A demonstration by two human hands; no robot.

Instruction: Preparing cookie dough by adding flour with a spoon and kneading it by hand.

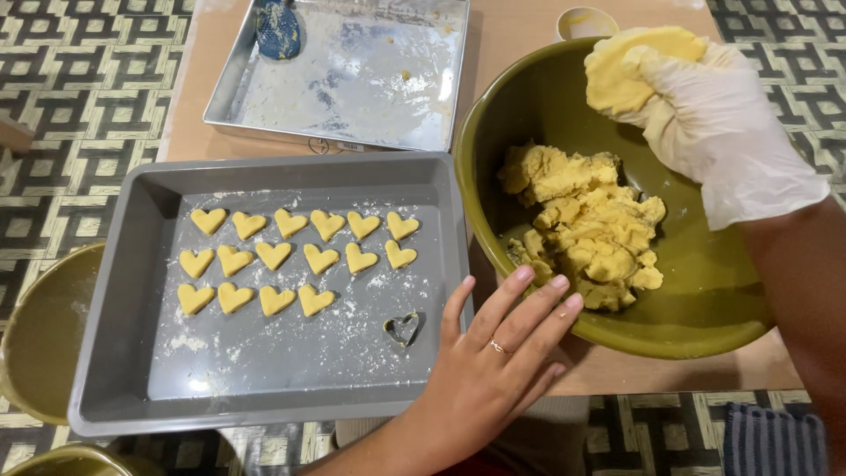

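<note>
The right hand (705,115), in a thin white glove, is closed around a lump of yellow dough (630,66), held up over the far rim of the green bowl (705,308) at the right of the desk (520,35). More dough (590,229) lies in a crumbly heap inside the bowl. It looks soft and light — it will press and tear easily, and probably sticks a little, so a full-palm grip that cups it suits better than pinching with fingertips.

The left hand (493,361) is bare, fingers spread and holding nothing; it rests flat at the near rim of the bowl, just beside the right wall of the grey tray (115,291).

On the tray's floured floor lie three rows of heart-shaped cookies (295,256) — thin and fragile, best lifted from beneath. A small heart cutter (403,328) sits near them to the right. A steel tray (352,79) with what seems to be a blue spatula (278,29) stands farther back.
</note>
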